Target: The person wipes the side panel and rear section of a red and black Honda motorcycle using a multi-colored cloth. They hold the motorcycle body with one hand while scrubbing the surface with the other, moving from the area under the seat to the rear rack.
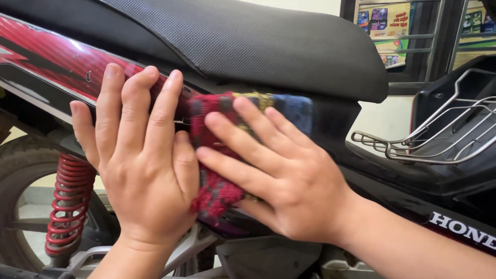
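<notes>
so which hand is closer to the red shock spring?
Left. The left hand lies flat on the red side panel, just above and right of the spring. The right hand presses the cloth farther right, under the seat.

A pale wall (382, 121) stands behind, beside a dark-framed barred window (413, 46) with posters.

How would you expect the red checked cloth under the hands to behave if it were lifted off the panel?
The cloth looks like soft terry, so probably floppy and light. Its fuzzy pile should resist slipping under the right hand, though the glossy side panel may let it slide.
</notes>
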